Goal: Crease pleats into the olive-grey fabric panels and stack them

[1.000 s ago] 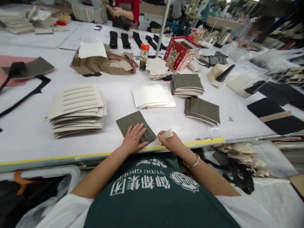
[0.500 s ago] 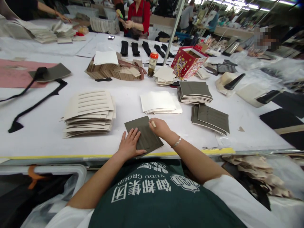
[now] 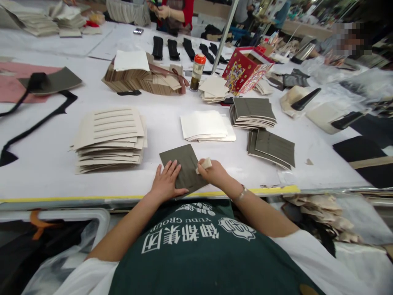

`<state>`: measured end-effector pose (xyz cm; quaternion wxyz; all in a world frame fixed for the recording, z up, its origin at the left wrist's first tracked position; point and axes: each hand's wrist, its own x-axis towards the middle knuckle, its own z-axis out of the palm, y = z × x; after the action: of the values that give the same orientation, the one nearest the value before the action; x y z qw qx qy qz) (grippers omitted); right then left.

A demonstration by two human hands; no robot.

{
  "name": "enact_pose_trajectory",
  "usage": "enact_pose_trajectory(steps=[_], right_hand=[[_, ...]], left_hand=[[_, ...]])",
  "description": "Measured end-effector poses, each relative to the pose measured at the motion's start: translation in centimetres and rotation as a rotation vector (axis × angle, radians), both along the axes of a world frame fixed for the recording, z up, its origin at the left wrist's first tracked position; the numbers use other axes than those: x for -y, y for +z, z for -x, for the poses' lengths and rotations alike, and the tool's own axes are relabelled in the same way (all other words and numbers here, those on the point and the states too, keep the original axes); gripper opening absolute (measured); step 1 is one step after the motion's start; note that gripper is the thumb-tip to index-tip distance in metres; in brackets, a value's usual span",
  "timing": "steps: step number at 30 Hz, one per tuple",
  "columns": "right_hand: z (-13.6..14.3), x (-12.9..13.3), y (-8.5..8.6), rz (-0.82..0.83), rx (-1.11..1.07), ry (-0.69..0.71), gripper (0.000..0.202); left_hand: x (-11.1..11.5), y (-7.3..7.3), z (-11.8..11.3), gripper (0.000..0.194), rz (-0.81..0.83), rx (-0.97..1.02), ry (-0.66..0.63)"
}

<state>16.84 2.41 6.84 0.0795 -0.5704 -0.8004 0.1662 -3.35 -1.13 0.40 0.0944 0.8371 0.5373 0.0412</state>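
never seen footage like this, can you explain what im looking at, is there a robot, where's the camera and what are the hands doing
There's no robot here: these are a person's own bare hands. The camera is worn on their head, looking forward and down, so the dark green apron at the bottom is the wearer's.

The left hand lies spread on a dark grey-green panel. The right hand grips a small pale piece at that panel's right edge; what the piece is made of, I can't tell.

Around them on the white table are a stack of cream panels to the left, white sheets ahead, and two dark piles to the right. Farther back stand an orange-lidded jar and a red box.
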Motion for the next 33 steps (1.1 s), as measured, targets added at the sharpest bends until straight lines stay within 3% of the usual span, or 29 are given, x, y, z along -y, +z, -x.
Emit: enact_pose_trajectory(steps=[2,4,6,10,12,16,19,22,28,30,33], right_hand=[[-1.7,2.7,-0.1,0.054,-0.052,-0.014,0.023],[-2.2,3.7,-0.3,0.083,-0.087,-0.04,0.024],[-1.3,2.4,-0.5,0.046,-0.088,-0.036,0.024],[2.2,-3.3,-0.5,-0.072,-0.064,-0.016,0.025],[2.8,-4.3,-0.1,-0.064,-0.042,0.003,0.025],[0.2,-0.3,0.6,0.06,-0.039,0.101,0.02],[-2.1,3.3,0.6,0.262,-0.162,0.07,0.021],[-1.6,3.0,0.2,0.35,-0.283,0.013,0.023],[4.3,-3.8,-0.2,-0.083,-0.064,0.035,0.022],[4.8,-3.7,0.0,-0.131,-0.009,0.046,0.022],[3.1,-0.1,0.1,-0.077,-0.017,0.067,0.019]], left_hand=[[0.0,0.1,0.0,0.093,0.005,-0.001,-0.007],[-0.1,0.1,-0.1,0.092,0.009,-0.005,-0.02],[-0.1,0.2,-0.2,0.092,0.014,-0.014,-0.023],[0.0,0.3,-0.3,0.092,0.021,-0.027,-0.012],[0.0,0.3,-0.3,0.093,0.023,-0.026,-0.008],[0.0,0.2,-0.2,0.093,0.022,-0.011,0.0],[0.0,0.2,-0.2,0.094,0.029,-0.007,-0.003],[0.0,0.3,-0.3,0.094,0.035,-0.012,0.001],[0.1,0.1,-0.4,0.094,0.024,-0.021,-0.001],[0.1,0.0,-0.3,0.095,0.022,-0.009,0.003],[0.1,0.0,-0.3,0.095,0.028,0.008,0.004]])
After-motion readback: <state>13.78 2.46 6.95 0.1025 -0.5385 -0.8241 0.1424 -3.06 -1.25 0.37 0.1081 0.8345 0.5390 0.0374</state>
